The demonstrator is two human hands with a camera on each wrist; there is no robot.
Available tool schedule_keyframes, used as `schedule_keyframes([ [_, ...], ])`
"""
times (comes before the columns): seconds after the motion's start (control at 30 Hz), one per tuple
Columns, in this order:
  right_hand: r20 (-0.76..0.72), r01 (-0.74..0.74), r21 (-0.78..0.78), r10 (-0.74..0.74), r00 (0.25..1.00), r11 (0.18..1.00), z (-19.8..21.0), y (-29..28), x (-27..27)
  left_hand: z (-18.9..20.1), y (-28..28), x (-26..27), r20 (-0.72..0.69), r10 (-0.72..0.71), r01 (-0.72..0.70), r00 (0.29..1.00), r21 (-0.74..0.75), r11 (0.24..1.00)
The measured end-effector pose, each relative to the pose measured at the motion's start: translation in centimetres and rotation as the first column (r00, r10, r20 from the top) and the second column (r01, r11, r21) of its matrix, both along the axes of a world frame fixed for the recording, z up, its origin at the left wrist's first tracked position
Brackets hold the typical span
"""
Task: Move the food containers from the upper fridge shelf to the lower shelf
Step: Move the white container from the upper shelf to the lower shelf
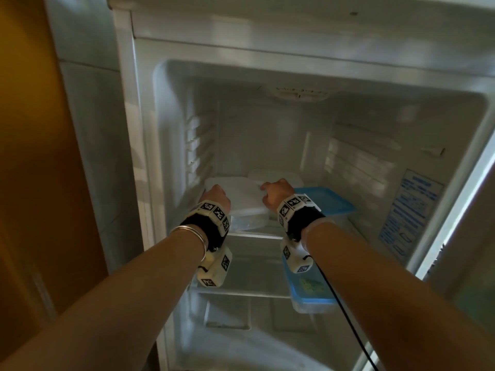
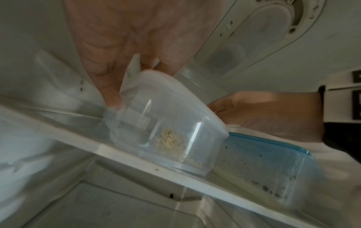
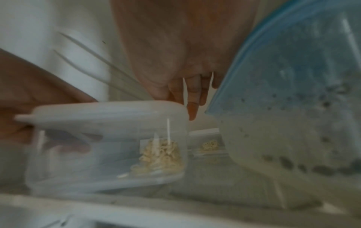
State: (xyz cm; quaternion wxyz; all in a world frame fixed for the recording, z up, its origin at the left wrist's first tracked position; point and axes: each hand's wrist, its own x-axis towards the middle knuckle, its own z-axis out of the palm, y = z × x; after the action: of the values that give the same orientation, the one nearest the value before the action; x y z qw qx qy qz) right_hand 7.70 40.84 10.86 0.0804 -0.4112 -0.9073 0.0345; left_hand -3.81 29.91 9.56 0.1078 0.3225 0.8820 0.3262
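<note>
Left hand [image 1: 215, 198] fingers hidden behind clear container [image 1: 241, 199]; wrist views blurred.

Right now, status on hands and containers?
Left hand grips clear white-lidded plastic container on upper shelf. Right hand on its far side. Blue-lidded container crowds alongside.

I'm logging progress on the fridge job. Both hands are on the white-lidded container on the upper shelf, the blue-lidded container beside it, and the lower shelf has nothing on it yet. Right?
Not quite. The lower shelf already holds a second blue-lidded box, as the head view shows. The rest stands: both the left hand and right hand are on the white-lidded container, with the blue-lidded container beside it on the upper shelf.
</note>
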Motion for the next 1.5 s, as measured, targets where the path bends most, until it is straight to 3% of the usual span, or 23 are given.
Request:
schedule_keyframes([
  [0.2, -0.038, 0.063, -0.049, -0.064, 0.997, 0.997, 0.4, -2.2, 0.7, -0.1, -0.7, 0.6, -0.050, -0.044, 0.046, 0.998, 0.030, 0.998],
  [0.43, -0.131, 0.103, -0.133, -0.121, 0.984, 0.986, -0.1, -3.8, 1.6, -0.2, -2.2, 1.7, -0.005, -0.075, 0.075, 0.997, 0.048, 0.996],
  [0.77, -0.213, 0.092, -0.307, -0.163, 0.964, 0.947, -1.8, -6.1, 2.1, -0.8, -5.1, 3.0, 0.077, 0.066, -0.073, 0.995, 0.099, 0.992],
  [0.9, -0.375, -0.029, -0.542, -0.211, 0.903, 0.840, -2.9, -7.1, 2.1, -1.2, -5.7, 3.9, 0.094, 0.051, -0.063, 0.994, 0.131, 0.989],
  [1.0, -0.473, -0.101, -0.622, -0.270, 0.839, 0.776, -3.3, -8.0, 2.8, -1.4, -6.1, 4.7, 0.146, 0.025, -0.055, 0.989, 0.200, 0.978],
  [1.13, -0.554, -0.143, -0.590, -0.269, 0.788, 0.795, -3.9, -8.6, 3.9, -1.9, -7.0, 6.0, 0.193, 0.025, -0.079, 0.981, 0.280, 0.957],
  [1.27, -0.596, -0.141, -0.576, -0.296, 0.747, 0.805, -4.7, -9.7, 5.3, -2.4, -7.9, 7.0, 0.248, 0.015, -0.089, 0.969, 0.289, 0.953],
  [1.4, -0.572, -0.109, -0.571, -0.299, 0.764, 0.814, -5.3, -10.4, 6.4, -2.5, -8.6, 7.9, 0.260, 0.013, -0.093, 0.966, 0.297, 0.950],
  [1.5, -0.612, -0.128, -0.596, -0.345, 0.712, 0.793, -5.5, -11.6, 7.1, -2.8, -9.4, 8.4, 0.266, -0.015, -0.062, 0.964, 0.277, 0.959],
])
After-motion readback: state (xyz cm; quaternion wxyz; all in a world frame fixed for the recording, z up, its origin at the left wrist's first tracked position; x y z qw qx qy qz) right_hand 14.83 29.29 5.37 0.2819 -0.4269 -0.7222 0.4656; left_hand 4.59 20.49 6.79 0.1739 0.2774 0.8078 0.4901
